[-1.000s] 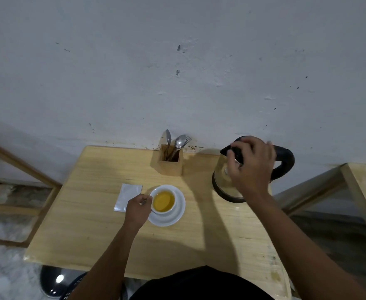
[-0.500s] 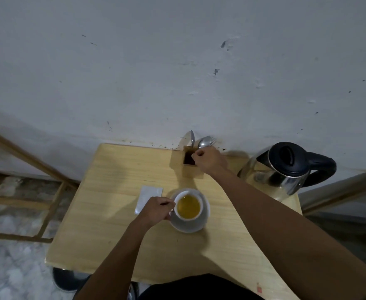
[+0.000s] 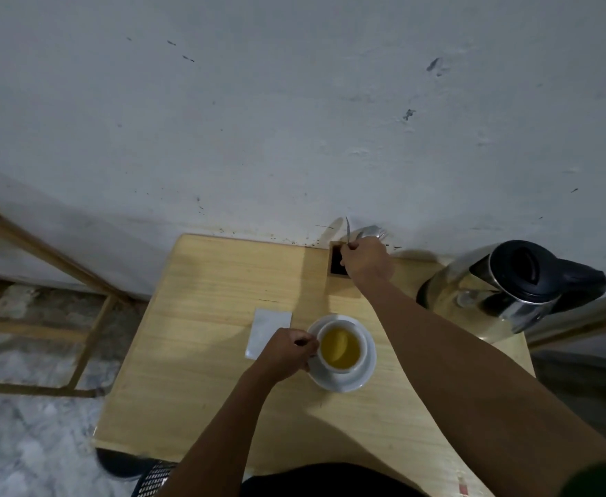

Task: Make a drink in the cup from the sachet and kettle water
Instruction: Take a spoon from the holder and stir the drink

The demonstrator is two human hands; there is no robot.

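Observation:
A white cup (image 3: 340,347) full of yellow liquid stands on a white saucer (image 3: 364,371) in the middle of the wooden table (image 3: 204,371). My left hand (image 3: 287,351) grips the cup's handle from the left. A white sachet (image 3: 269,330) lies flat just left of the saucer, partly under that hand. My right hand (image 3: 366,261) reaches over the wooden cutlery holder (image 3: 337,261) at the wall and pinches a thin metal utensil (image 3: 348,227). The steel kettle (image 3: 502,292) with a black lid stands at the table's right rear.
More cutlery (image 3: 375,232) sticks out of the holder behind my right hand. A white wall runs close behind the table. A wooden frame (image 3: 43,281) stands on the marble floor to the left, and another wooden piece lies to the right of the kettle.
My right hand left the kettle, crossed to the cutlery holder and closed on a utensil, which now sticks up higher. My left hand stayed on the cup's handle. The view shifted left.

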